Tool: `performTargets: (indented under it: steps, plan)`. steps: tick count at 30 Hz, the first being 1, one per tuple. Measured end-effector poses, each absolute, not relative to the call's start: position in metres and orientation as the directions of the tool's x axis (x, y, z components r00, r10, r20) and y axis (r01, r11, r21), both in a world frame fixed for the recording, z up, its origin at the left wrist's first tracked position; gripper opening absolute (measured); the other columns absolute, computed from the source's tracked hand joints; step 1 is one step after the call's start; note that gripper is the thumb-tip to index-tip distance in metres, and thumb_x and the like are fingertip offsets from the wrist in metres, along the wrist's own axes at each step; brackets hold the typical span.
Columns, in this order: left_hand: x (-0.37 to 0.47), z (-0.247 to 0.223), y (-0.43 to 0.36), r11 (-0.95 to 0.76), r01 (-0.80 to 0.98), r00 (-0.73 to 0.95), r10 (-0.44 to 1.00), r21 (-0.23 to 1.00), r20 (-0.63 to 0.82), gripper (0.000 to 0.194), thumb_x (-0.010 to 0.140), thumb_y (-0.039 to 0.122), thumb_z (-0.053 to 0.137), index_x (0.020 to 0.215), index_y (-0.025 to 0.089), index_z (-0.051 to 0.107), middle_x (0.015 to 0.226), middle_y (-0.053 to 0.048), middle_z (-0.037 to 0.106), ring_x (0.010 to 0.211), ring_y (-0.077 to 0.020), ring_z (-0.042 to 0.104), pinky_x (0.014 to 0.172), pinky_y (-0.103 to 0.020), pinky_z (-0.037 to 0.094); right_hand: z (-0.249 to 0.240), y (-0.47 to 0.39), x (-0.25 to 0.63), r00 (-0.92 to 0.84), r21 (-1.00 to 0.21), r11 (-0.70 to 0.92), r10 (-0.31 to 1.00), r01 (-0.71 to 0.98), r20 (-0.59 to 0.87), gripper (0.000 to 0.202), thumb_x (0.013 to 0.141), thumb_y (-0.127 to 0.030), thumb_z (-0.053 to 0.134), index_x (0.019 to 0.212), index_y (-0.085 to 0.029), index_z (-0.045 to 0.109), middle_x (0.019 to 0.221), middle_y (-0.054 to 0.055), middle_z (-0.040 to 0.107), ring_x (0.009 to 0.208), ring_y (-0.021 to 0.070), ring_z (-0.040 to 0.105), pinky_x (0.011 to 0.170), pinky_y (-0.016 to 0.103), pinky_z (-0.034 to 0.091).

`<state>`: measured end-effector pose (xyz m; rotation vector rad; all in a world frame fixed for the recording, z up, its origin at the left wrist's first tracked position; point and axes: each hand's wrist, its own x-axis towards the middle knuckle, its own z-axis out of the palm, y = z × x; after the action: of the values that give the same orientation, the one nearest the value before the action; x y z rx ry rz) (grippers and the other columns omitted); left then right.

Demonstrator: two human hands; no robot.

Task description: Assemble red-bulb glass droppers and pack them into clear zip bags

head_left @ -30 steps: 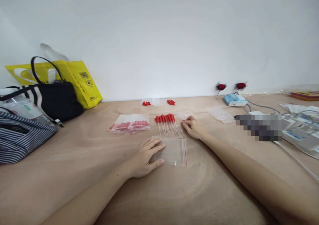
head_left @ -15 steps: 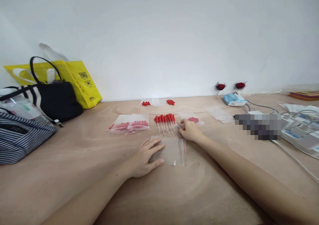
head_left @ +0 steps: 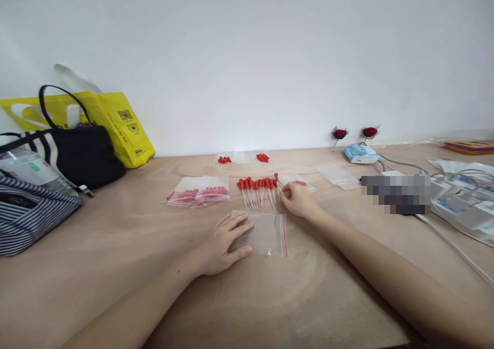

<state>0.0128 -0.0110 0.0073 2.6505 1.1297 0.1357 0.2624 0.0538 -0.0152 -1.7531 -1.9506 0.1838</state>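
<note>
Fingers spread, my left hand (head_left: 227, 243) lies on the left part of a flat transparent zip bag (head_left: 266, 234) with a red line along its right edge. Beyond the bag is a row of red-capped clear droppers (head_left: 257, 190), caps pointing away. My right hand (head_left: 295, 198) is at the row's right end, fingers pinched together beside a dropper with a red cap (head_left: 276, 177); what the fingertips hold is too small to make out. Bags with red pieces (head_left: 200, 192) are left of the row, and another such bag (head_left: 299, 180) lies partly behind my right hand.
Red caps on bags (head_left: 224, 159) lie near the wall. Clear bags (head_left: 337, 175), a blue packet (head_left: 362, 154), two dark red roses and power strips with cables (head_left: 455, 199) are at right. Black (head_left: 90, 153), striped (head_left: 36, 220) and yellow bags (head_left: 129, 133) stand at left.
My right hand has shifted slightly right, and a dropper with its red cap now shows upright at the row's right end. My left hand stays on the bag. The view has shifted a little.
</note>
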Motion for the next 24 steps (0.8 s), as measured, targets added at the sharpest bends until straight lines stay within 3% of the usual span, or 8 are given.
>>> performTargets:
  steps: [9, 18, 21, 24]
  plan:
    - [0.012, 0.005, -0.011, -0.662, 0.682, 0.694, 0.720, 0.309, 0.010, 0.052, 0.083, 0.051, 0.040, 0.128, 0.026, 0.039, 0.139, -0.007, 0.030, 0.128, -0.0258, 0.026, 0.104, -0.048, 0.020, -0.012, 0.095, 0.257, 0.183, -0.470, -0.061, 0.959, 0.881, 0.218, 0.026, 0.075, -0.032, 0.049, 0.091, -0.013, 0.056, 0.090, 0.014, 0.063, 0.086, 0.0236, 0.057, 0.066, 0.028, 0.040]
    - [0.012, 0.002, -0.015, -0.673, 0.697, 0.689, 0.724, 0.246, 0.027, 0.052, 0.084, 0.051, 0.039, 0.128, 0.023, 0.039, 0.137, -0.009, 0.034, 0.126, -0.0246, 0.028, 0.104, -0.047, 0.020, -0.001, 0.106, 0.251, 0.204, -0.542, -0.131, 0.976, 0.830, 0.077, 0.029, 0.070, -0.019, 0.053, 0.097, -0.008, 0.055, 0.087, 0.016, 0.063, 0.078, 0.0233, 0.060, 0.061, 0.027, 0.041]
    - [0.014, 0.003, -0.020, -0.676, 0.700, 0.684, 0.728, 0.232, 0.058, 0.050, 0.084, 0.049, 0.041, 0.126, 0.023, 0.042, 0.133, -0.009, 0.039, 0.123, -0.0255, 0.033, 0.103, -0.050, 0.019, 0.007, 0.093, 0.257, 0.159, -0.597, -0.067, 0.982, 0.799, 0.102, 0.044, 0.075, -0.019, 0.047, 0.117, -0.008, 0.043, 0.083, 0.010, 0.064, 0.075, 0.0179, 0.060, 0.061, 0.024, 0.043]
    - [0.017, 0.004, -0.023, -0.677, 0.695, 0.677, 0.730, 0.244, 0.096, 0.045, 0.084, 0.046, 0.040, 0.122, 0.023, 0.045, 0.128, -0.009, 0.043, 0.118, -0.0252, 0.037, 0.101, -0.050, 0.022, 0.011, 0.068, 0.267, 0.100, -0.763, 0.064, 0.981, 0.643, 0.167, 0.062, 0.077, -0.019, 0.044, 0.132, -0.009, 0.018, 0.070, 0.001, 0.060, 0.060, 0.0130, 0.058, 0.055, 0.021, 0.044]
